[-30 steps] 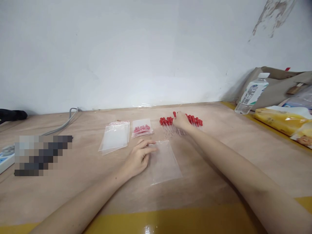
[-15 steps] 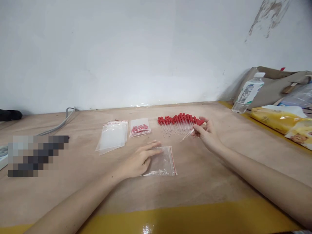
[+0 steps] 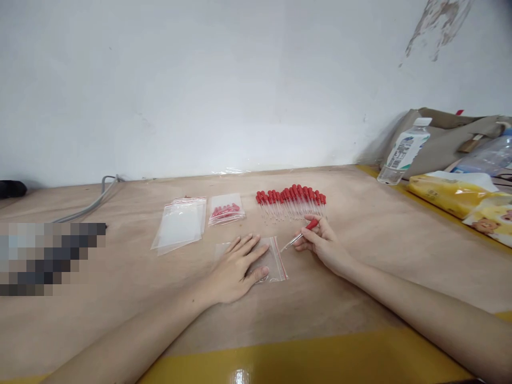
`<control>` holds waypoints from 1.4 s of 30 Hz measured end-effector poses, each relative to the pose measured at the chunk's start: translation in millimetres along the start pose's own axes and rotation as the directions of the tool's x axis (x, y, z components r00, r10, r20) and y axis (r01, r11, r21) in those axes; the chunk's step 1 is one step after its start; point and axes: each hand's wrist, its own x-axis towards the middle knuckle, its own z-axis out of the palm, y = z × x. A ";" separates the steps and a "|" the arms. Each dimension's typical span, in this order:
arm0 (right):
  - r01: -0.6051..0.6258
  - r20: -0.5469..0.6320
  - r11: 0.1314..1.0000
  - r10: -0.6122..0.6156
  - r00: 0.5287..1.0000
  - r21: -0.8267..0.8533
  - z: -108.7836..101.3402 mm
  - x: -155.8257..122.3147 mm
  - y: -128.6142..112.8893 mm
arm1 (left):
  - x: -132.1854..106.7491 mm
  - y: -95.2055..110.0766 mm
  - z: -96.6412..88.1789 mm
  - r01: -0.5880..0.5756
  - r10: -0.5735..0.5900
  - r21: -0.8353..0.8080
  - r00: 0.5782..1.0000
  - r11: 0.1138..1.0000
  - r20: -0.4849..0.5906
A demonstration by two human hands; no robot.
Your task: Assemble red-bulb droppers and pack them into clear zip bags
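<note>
My left hand (image 3: 236, 266) lies flat, fingers spread, on a clear zip bag (image 3: 276, 260) with a red seal strip along its right edge. My right hand (image 3: 323, 245) pinches one glass dropper (image 3: 301, 234) by its red bulb, and the glass tip points left toward the bag's red-edged mouth. Behind it a row of several red-bulbed droppers (image 3: 291, 201) lies on the table. Farther left sit a filled bag of droppers (image 3: 225, 210) and a stack of empty zip bags (image 3: 179, 228).
The tabletop is brown with a yellow front edge (image 3: 304, 362). At the right stand a water bottle (image 3: 402, 151), a tan bag (image 3: 452, 140) and yellow packets (image 3: 460, 197). A grey cable (image 3: 92, 202) runs along the left rear.
My right hand lifted one dropper from the row and brought it down toward the bag's mouth. The bag under my left hand was turned, and its red seal edge is on the right.
</note>
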 end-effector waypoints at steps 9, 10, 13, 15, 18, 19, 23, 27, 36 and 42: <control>0.052 0.519 0.971 0.078 0.851 -0.231 -6.5 -0.7 -12.9 | 2.0 0.5 0.0 0.069 -0.069 -0.031 0.998 0.997 0.012; 0.104 0.582 0.966 0.055 0.812 -0.236 -5.9 0.0 -15.2 | 2.0 0.3 0.1 0.059 -0.059 -0.038 0.998 0.997 0.013; 0.144 0.694 0.974 0.016 0.720 -0.172 -0.3 0.9 -16.2 | 2.1 0.1 2.5 0.030 -0.030 -0.063 1.000 0.998 0.000; 0.065 0.730 0.983 0.080 0.678 -0.169 4.2 0.2 -12.5 | 2.2 1.0 4.7 0.021 -0.024 -0.079 0.999 0.997 -0.032; 0.003 0.722 0.984 0.130 0.680 -0.180 7.4 -0.5 -6.9 | 2.5 4.5 3.4 0.014 -0.032 -0.118 0.988 0.993 -0.148; -0.002 0.702 0.984 0.127 0.701 -0.177 6.9 0.1 -6.3 | 2.5 5.5 0.9 0.014 -0.042 -0.134 0.978 0.991 -0.205; -0.044 0.601 0.972 0.179 0.779 -0.232 -3.3 7.1 -9.7 | 0.3 1.6 -16.1 -0.006 -0.041 -0.172 0.962 0.985 -0.270; -0.083 0.502 0.952 0.228 0.834 -0.294 -14.7 15.4 -14.2 | -2.9 -13.1 -23.6 -0.084 0.075 -0.141 0.995 0.986 -0.070; -0.146 0.103 0.870 0.218 0.971 -0.471 -1.9 14.7 -12.9 | 2.9 -20.8 -8.2 -0.147 0.135 -0.125 0.986 0.981 -0.098; -0.080 0.335 0.871 0.269 0.903 -0.484 -9.8 13.1 -16.4 | 3.1 -20.7 -7.7 -0.162 0.147 -0.126 0.981 0.979 -0.123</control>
